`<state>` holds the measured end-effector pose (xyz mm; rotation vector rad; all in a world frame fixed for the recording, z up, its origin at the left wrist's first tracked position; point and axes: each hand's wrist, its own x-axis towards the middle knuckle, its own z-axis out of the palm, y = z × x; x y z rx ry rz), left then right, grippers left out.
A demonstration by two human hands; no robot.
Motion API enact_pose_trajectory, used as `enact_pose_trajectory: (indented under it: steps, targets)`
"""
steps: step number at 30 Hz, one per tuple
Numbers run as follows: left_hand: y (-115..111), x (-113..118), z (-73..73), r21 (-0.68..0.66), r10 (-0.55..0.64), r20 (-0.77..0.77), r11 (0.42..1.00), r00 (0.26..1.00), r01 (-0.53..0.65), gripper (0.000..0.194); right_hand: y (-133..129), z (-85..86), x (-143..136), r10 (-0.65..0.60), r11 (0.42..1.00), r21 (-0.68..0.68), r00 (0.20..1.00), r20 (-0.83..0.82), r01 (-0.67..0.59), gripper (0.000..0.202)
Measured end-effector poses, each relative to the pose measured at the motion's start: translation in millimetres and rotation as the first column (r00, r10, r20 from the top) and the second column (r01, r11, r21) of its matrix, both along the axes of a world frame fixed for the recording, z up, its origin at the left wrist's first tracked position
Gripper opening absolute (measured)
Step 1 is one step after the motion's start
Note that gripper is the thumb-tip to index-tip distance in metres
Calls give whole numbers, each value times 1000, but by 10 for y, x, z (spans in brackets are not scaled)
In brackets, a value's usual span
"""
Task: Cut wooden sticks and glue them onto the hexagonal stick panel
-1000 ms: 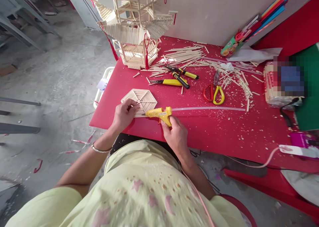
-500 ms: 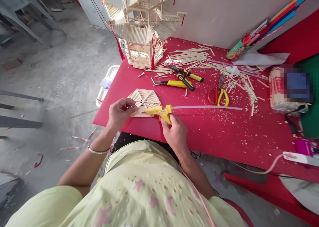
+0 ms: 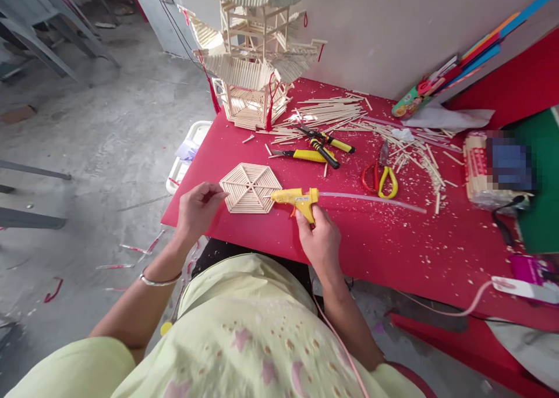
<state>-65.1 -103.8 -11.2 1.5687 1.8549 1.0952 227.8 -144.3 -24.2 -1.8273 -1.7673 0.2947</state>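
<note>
My right hand [image 3: 320,238] is wrapped round a yellow glue gun [image 3: 299,199], its nozzle pointing left at the right edge of a hexagonal stick panel [image 3: 251,189]. A long clear glue stick [image 3: 371,200] sticks out of the gun's back. At the panel's left side, my left hand [image 3: 200,210] is pinched, with thumb and fingers together; what it holds, if anything, is too small to name. The panel lies flat on the red table [image 3: 271,234], near its front left corner.
Behind the panel stands a stick pagoda [image 3: 257,66] with red tassels. Loose sticks [image 3: 327,112], a yellow cutter [image 3: 310,155], black-and-yellow pliers [image 3: 321,145] and red-and-yellow pliers [image 3: 386,180] lie further right. A stick bundle [image 3: 476,168] sits at the far right.
My left hand has drawn away to the left, off the panel. My right hand has moved right with the glue gun, uncovering more of the panel. The view has shifted slightly.
</note>
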Motion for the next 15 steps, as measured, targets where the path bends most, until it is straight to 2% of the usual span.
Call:
enact_pose_trajectory:
  steps: [3, 5, 9, 10, 12, 15]
  targets:
    - [-82, -184, 36, -37, 47, -132, 998, 990, -53, 25, 145, -36, -29, -41, 999, 34, 999, 33, 40, 46]
    - [-172, -360, 56, -56, 38, -237, 997, 971, -53, 36, 199, -45, -52, -60, 997, 45, 996, 59, 57, 44]
    - [-388, -730, 55, -185, 15, -550, 973, 835, -139, 61, 134, -9, -15, -30, 999, 46, 997, 65, 27, 42]
    - [-427, -786, 48, -206, -3, -571, 968, 821, -140, 60, 100, 7, 2, -2, 999, 35, 998, 59, 0, 42]
    - [-461, -815, 28, -162, 27, -586, 975, 810, -150, 56, 48, 31, 26, 56, 998, 2, 998, 39, -56, 42]
    - [-395, -675, -2, 21, 74, -531, 997, 844, -74, 22, 42, 26, 23, 79, 996, -30, 997, 8, -78, 44]
